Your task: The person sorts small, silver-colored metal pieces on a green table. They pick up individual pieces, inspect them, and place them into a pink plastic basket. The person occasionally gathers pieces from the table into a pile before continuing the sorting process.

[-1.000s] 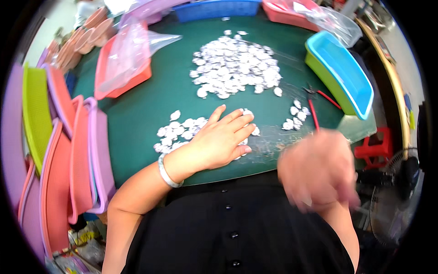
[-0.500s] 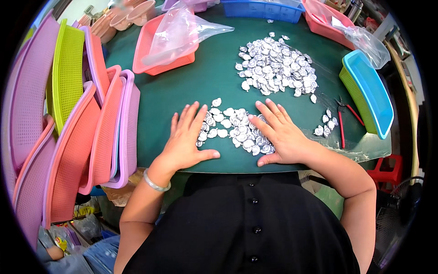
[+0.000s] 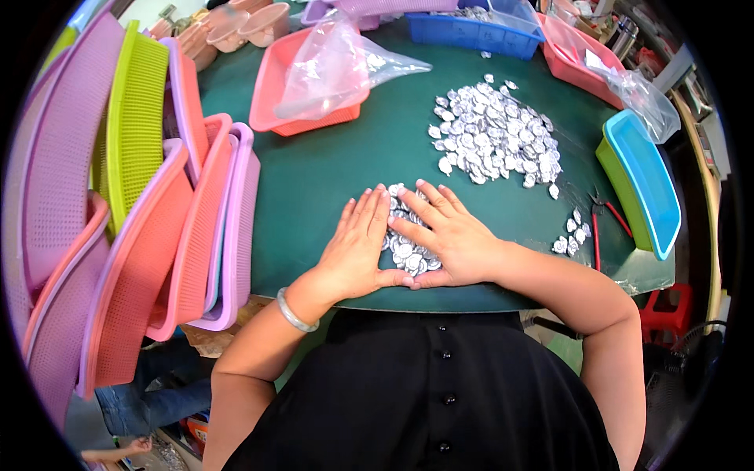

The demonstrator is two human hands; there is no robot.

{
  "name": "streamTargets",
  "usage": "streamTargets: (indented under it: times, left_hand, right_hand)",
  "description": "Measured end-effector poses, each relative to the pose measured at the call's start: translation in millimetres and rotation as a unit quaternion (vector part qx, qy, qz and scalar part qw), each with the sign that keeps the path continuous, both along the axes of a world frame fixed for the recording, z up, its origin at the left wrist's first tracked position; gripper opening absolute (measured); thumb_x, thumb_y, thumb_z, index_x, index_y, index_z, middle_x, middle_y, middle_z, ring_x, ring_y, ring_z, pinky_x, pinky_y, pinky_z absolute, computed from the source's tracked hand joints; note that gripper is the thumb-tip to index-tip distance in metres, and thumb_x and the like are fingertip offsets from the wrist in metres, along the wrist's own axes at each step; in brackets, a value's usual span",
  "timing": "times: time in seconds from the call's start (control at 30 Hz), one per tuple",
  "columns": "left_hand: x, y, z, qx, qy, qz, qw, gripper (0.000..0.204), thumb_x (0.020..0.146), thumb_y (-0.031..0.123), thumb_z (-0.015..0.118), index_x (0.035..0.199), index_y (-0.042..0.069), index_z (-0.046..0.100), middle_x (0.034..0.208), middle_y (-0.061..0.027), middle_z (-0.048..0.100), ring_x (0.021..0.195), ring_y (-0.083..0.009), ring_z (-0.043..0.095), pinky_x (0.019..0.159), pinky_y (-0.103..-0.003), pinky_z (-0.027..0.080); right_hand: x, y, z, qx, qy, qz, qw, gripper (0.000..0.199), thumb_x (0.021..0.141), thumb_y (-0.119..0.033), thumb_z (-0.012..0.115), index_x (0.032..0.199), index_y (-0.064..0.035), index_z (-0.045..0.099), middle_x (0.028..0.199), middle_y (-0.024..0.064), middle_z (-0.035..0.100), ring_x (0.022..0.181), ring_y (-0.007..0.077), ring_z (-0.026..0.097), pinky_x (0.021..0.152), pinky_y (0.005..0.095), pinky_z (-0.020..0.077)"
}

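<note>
My left hand [image 3: 355,245] and my right hand [image 3: 454,239] lie flat on the green table, palms down and fingers stretched. Between them they hem in a small heap of silver rose-shaped pieces [image 3: 408,256], partly hidden under the fingers. The two thumbs meet at the near side of the heap. A bracelet sits on my left wrist. Farther off to the right spreads a larger pile of the same silver pieces [image 3: 496,133]. Several more pieces [image 3: 572,235] lie to the right, beside red-handled pliers [image 3: 597,235].
Stacked purple, green and coral baskets [image 3: 133,259] line the left side. A coral basket [image 3: 271,90] with a clear plastic bag [image 3: 326,74] stands at the back, near a blue bin [image 3: 471,33]. A blue-and-green basket [image 3: 642,180] is at the right edge. Another person's hand [image 3: 140,446] shows lower left.
My hands have moved closer together, pushing the loosely spread silver pieces into a tighter heap. The thumbs now touch. The whole view has shifted slightly.
</note>
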State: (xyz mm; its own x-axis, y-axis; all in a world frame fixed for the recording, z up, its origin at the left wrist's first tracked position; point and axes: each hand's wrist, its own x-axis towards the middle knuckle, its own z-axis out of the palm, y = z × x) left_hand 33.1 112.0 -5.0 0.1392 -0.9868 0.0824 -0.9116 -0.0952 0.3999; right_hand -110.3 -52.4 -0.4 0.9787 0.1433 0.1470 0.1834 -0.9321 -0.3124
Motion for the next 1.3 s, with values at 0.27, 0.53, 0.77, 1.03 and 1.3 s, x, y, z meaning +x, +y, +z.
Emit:
streamTargets:
  times: [0.27,0.53,0.77,1.03,1.3]
  left_hand:
    - [13.7,0.1,-10.3,-0.116,0.206,0.016,0.971,0.095,0.083,0.051,0.054,0.140,-0.007,0.004,0.141,-0.0312,0.018,0.132,-0.0428,0.021,0.107,-0.044,0.022]
    - [36.5,-18.0,44.0,-0.377,-0.006,0.146,0.914,0.039,0.079,0.011,0.061,0.115,0.000,0.054,0.123,-0.0198,0.048,0.117,-0.0329,0.045,0.099,-0.039,0.034]
    - [64.1,-79.3,121.6,-0.208,-0.220,0.270,0.914,0.042,0.071,0.022,0.069,0.108,0.004,0.060,0.107,-0.0159,0.057,0.101,-0.0332,0.053,0.089,-0.043,0.040]
    - [106.9,-102.1,131.1,-0.008,-0.154,0.304,0.940,0.023,0.076,0.023,0.058,0.087,0.005,0.068,0.085,-0.0159,0.065,0.081,-0.0314,0.062,0.072,-0.040,0.048]
    - [102.0,-98.5,145.0,-0.011,-0.158,0.218,0.963,0.024,0.075,0.025,0.060,0.087,0.004,0.066,0.085,-0.0160,0.065,0.082,-0.0307,0.062,0.073,-0.039,0.048]
  right_hand:
    - [33.2,10.1,-4.2,-0.010,-0.127,0.034,0.991,0.048,0.074,-0.036,0.065,0.115,-0.0126,0.054,0.117,0.0113,0.049,0.111,0.0337,0.042,0.084,0.0464,0.0366]
    - [46.4,5.6,-10.1,-0.038,-0.207,0.027,0.977,0.034,0.071,-0.027,0.067,0.101,-0.0125,0.058,0.091,0.0023,0.055,0.087,0.0225,0.051,0.068,0.0346,0.0441]
    - [52.6,2.0,-6.8,-0.085,-0.255,0.046,0.962,0.025,0.070,-0.019,0.063,0.093,-0.0123,0.058,0.076,0.0047,0.053,0.066,0.0211,0.056,0.052,0.0332,0.0462]
    - [58.3,-4.6,-10.6,0.042,-0.204,0.025,0.978,0.016,0.073,-0.018,0.062,0.087,-0.0111,0.058,0.076,0.0082,0.053,0.066,0.0265,0.059,0.055,0.0377,0.0490]
    - [66.3,-14.0,-6.8,0.173,-0.133,-0.004,0.976,0.019,0.072,-0.016,0.062,0.090,-0.0096,0.062,0.083,0.0111,0.059,0.071,0.0313,0.060,0.065,0.0398,0.0497]
